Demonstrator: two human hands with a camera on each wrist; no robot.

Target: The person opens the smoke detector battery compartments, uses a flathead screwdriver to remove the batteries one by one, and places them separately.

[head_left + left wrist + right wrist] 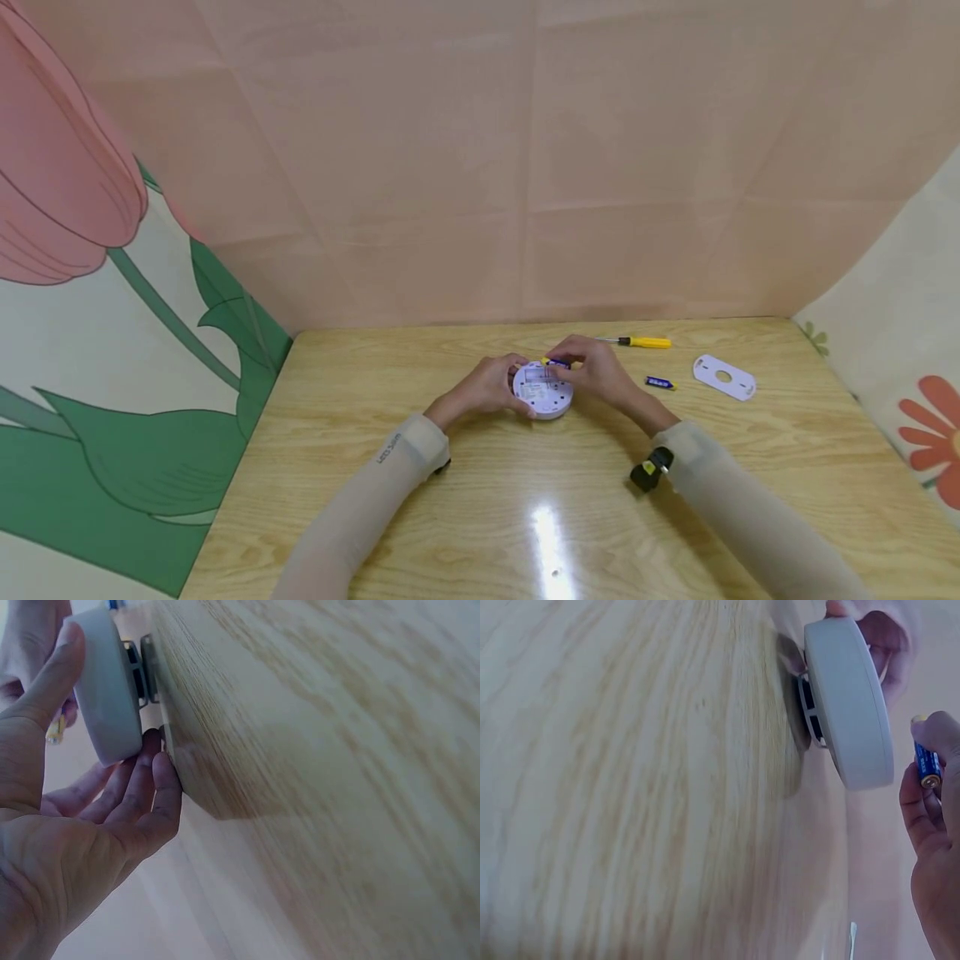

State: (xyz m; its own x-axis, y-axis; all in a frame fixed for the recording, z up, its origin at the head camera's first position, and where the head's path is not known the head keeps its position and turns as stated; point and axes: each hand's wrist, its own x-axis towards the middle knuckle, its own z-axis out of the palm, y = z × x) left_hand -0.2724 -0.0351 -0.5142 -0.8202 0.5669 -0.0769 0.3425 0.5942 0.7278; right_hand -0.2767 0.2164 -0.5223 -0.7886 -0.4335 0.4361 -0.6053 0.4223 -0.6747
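A round white smoke detector (542, 402) sits back-side up on the table, its open battery compartment (536, 375) facing up. My left hand (489, 385) grips its rim from the left, thumb at the near side and fingers round the far side. In the left wrist view the detector (109, 694) shows its vented dome turned toward the wood. Above the compartment's right end, my right hand (597, 368) pinches a blue and yellow battery (928, 763) between thumb and fingers. The battery is apart from the detector (847, 705) in the right wrist view.
To the right, a second blue and yellow battery (660, 382) lies on the wooden table (375, 367). A white mounting plate (724, 377) with a central hole is farther right. Behind the right hand lies a screwdriver (648, 342) with a yellow handle.
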